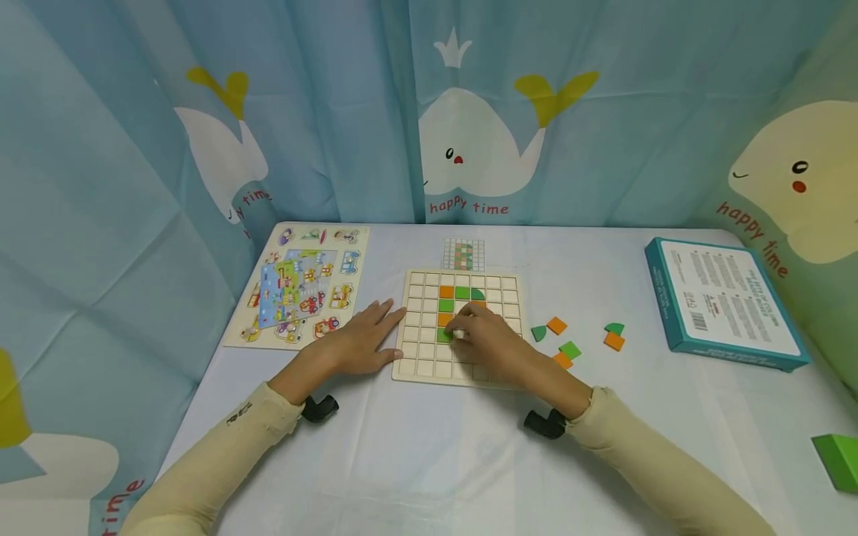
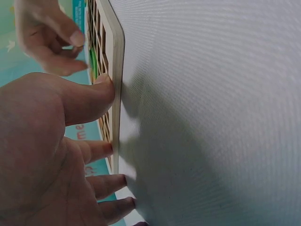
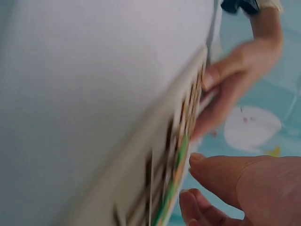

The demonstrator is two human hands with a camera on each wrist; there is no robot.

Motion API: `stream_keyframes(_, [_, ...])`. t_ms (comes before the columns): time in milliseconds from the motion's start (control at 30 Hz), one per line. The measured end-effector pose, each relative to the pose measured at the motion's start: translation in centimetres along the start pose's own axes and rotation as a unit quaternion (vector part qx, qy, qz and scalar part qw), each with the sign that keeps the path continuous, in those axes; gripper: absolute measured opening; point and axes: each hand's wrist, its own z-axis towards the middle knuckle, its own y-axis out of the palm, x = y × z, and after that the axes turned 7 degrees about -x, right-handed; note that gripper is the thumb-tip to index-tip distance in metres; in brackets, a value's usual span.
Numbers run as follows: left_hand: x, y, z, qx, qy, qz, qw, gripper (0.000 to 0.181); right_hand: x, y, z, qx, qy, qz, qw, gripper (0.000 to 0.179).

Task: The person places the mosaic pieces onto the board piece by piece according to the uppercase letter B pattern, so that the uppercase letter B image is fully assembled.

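Observation:
A wooden grid board point(image 1: 425, 368) lies on the table with several orange and green tiles in its cells. My left hand point(image 1: 365, 339) rests at the board's left edge, fingers extended; in the left wrist view its thumb point(image 2: 89, 101) touches the rim. Above the middle of the board is my right hand point(image 1: 492, 342), its fingertips at a green square tile point(image 1: 442, 336) low in the left column. An orange tile point(image 1: 445, 318) sits above that one. At the pattern's top right is a green quarter-circle tile point(image 1: 477, 294). Nothing shows between the right thumb and fingers in the right wrist view.
Loose tiles, including an orange square point(image 1: 556, 325) and a green quarter-circle point(image 1: 539, 333), lie right of the board. Behind it is a pattern card point(image 1: 464, 254). A picture puzzle board point(image 1: 355, 246) lies at left, a teal box point(image 1: 737, 301) at right, a green block point(image 1: 836, 461) at far right.

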Motion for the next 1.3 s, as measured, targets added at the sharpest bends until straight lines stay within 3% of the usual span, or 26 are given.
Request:
stream_keyframes(133, [0.1,-0.1,-0.1,0.002,0.001,-0.003,1.0,0.081,1.7,-2.3,-1.2,0.002,0.027,-0.001,0.9996,0.026])
stream_keyframes(233, [0.2,-0.1,-0.2,0.001,-0.001,-0.004,1.0,0.081,3.3,-4.3,-2.6,-0.015,0.08,-0.01,0.9966,0.029])
stream_keyframes(400, [0.1,-0.2,-0.2,-0.003,-0.005,-0.007,1.0,0.081,6.0,-6.9,-5.2,-0.069,0.188,-0.013,0.9797,0.042])
stream_keyframes(533, [0.1,-0.2,-0.2,-0.004,-0.007,-0.009,0.9999,0.081,7.8,-7.4,-6.2,-0.085,0.228,-0.011,0.97,0.042])
stream_keyframes(667, [0.0,-0.1,-0.2,-0.003,-0.004,-0.013,0.9999,0.081,8.9,-7.2,-6.4,-0.068,0.232,0.002,0.9704,0.032])
stream_keyframes(800, [0.0,-0.1,-0.1,-0.004,-0.003,-0.014,0.9999,0.081,9.8,-6.9,-6.5,-0.042,0.206,0.008,0.9776,0.027])
stream_keyframes(1000, [0.2,-0.1,-0.2,-0.007,-0.006,-0.016,0.9998,0.081,11.0,-6.4,-6.5,-0.011,0.162,0.025,0.9864,0.026])
stream_keyframes(1300, [0.2,-0.2,-0.2,-0.007,-0.002,-0.013,0.9999,0.08,11.3,-5.9,-5.3,0.022,0.15,0.041,0.9876,0.028])
